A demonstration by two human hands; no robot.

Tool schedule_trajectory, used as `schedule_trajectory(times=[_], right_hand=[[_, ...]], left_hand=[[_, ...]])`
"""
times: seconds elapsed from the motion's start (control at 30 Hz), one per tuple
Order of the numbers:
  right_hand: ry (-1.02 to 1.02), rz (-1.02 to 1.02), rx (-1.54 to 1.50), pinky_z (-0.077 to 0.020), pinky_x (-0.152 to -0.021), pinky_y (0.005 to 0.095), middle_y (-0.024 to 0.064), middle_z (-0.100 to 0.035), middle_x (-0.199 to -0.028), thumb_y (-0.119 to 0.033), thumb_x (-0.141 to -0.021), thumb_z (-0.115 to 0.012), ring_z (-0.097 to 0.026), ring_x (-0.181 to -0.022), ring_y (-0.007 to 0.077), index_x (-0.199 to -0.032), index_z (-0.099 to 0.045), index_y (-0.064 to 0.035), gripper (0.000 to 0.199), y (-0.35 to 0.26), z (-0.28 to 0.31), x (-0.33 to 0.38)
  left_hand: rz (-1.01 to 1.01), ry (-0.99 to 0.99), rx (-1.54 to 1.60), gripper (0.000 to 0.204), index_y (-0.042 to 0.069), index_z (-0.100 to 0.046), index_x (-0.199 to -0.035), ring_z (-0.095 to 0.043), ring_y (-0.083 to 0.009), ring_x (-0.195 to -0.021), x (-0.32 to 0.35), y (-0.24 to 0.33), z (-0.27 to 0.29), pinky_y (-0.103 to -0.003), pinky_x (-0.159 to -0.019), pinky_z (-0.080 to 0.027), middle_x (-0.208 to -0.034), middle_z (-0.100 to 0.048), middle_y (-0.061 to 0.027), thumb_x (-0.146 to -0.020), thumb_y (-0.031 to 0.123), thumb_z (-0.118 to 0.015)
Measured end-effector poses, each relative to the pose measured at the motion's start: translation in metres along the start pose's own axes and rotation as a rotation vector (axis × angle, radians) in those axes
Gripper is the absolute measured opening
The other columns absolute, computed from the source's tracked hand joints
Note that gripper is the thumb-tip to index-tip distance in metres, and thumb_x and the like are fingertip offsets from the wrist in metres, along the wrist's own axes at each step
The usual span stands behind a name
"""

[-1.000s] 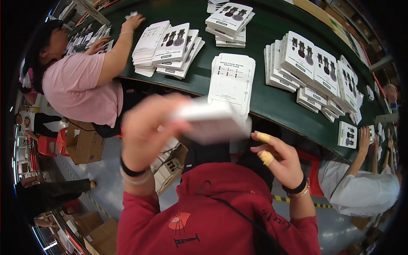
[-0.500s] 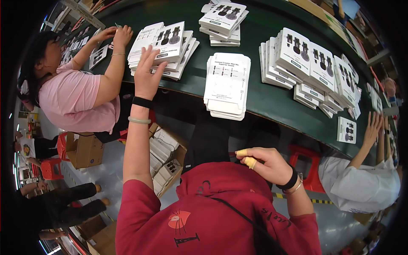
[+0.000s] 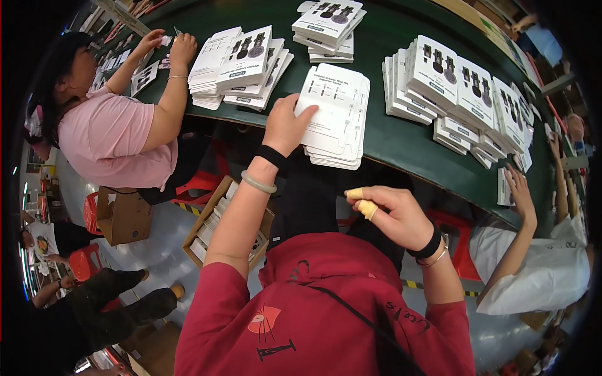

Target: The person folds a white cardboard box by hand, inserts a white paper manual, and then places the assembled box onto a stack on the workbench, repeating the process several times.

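Our torso: we wear a red shirt [image 3: 326,313], with a dark strap running across it, filling the lower middle of the view.
Right hand: our right hand [image 3: 392,213] hangs short of the desk edge, its grip loosely curled and holding nothing we can see; yellow finger cots [image 3: 364,203] cover two fingertips, and a black wristband sits at the wrist.
Left hand: our left hand [image 3: 285,125] reaches out over the desk edge, its grip narrow, thumb and fingers pinching the near left edge of the top white flat carton [image 3: 335,103].
Carton stack: that sheet lies on a stack of like cartons [image 3: 335,150] resting at the near edge of the green desk [image 3: 401,135], straight ahead of us.
Below the desk: an open cardboard box [image 3: 216,222] of flat white pieces sits on the floor under our left forearm.
Left neighbour: a person in a pink shirt [image 3: 110,141] works at the desk, both hands on small items far left.
Right neighbour: a person in a white shirt [image 3: 533,269] rests a hand at the desk edge.
Farther back: piles of printed white boxes [image 3: 241,66] lie left of centre, another pile [image 3: 326,25] behind, and rows [image 3: 458,94] crowd the right.
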State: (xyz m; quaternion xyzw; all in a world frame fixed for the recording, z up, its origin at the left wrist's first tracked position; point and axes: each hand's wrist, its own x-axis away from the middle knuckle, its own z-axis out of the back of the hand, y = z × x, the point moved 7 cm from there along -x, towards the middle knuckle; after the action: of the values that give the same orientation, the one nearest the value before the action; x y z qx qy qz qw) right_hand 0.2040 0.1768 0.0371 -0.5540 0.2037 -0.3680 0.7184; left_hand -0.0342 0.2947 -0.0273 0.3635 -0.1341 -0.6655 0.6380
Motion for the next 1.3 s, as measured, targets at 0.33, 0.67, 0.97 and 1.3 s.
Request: schedule_trajectory(times=[0.33, 0.67, 0.97, 1.3], right_hand=[[0.658, 0.309, 0.476, -0.0520, -0.071, 0.0301, 0.0126, -0.066, -0.094, -0.006, -0.089, -0.071, -0.063, -0.079, 0.0184, -0.111, -0.068, 0.0020, 0.023, -0.049, 0.059, -0.014], [0.107, 0.202, 0.350, -0.0465, -0.061, 0.0318, 0.0060, -0.052, -0.081, -0.017, -0.082, -0.081, -0.055, -0.068, 0.0184, -0.090, -0.067, -0.0023, 0.022, -0.044, 0.039, -0.001], [0.009, 0.151, 0.694, -0.0502, -0.061, 0.0379, 0.0097, -0.054, -0.089, -0.024, -0.088, -0.073, -0.062, -0.072, 0.0274, -0.090, -0.066, -0.0061, 0.019, -0.068, 0.021, 0.034], [0.103, 0.057, 0.805, -0.0514, -0.060, 0.0391, 0.0098, -0.058, -0.080, -0.027, -0.090, -0.071, -0.063, -0.069, 0.0304, -0.091, -0.064, -0.0062, 0.022, -0.063, 0.030, 0.044]], left_hand=[[0.076, -0.196, 0.761, 0.021, -0.002, -0.056, -0.116, -0.056, -0.0097, -0.087, 0.088, 0.088, 0.028, -0.024, -0.082, -0.047, -0.096, -0.061, -0.0036, -0.104, 0.015, -0.054], [0.465, -0.858, 1.567, 0.056, 0.000, -0.044, -0.143, -0.056, -0.0188, -0.121, 0.169, 0.129, 0.008, -0.032, -0.104, -0.043, -0.133, -0.057, -0.0105, -0.094, 0.015, -0.066], [0.675, -1.130, 1.609, 0.075, -0.001, -0.031, -0.153, -0.048, -0.0274, -0.136, 0.204, 0.126, -0.019, -0.041, -0.114, -0.037, -0.147, -0.048, -0.0161, -0.088, 0.015, -0.064], [0.511, -1.131, 1.702, 0.072, -0.001, -0.035, -0.151, -0.049, -0.0253, -0.135, 0.188, 0.147, -0.014, -0.039, -0.113, -0.038, -0.145, -0.050, -0.0156, -0.089, 0.018, -0.065]])
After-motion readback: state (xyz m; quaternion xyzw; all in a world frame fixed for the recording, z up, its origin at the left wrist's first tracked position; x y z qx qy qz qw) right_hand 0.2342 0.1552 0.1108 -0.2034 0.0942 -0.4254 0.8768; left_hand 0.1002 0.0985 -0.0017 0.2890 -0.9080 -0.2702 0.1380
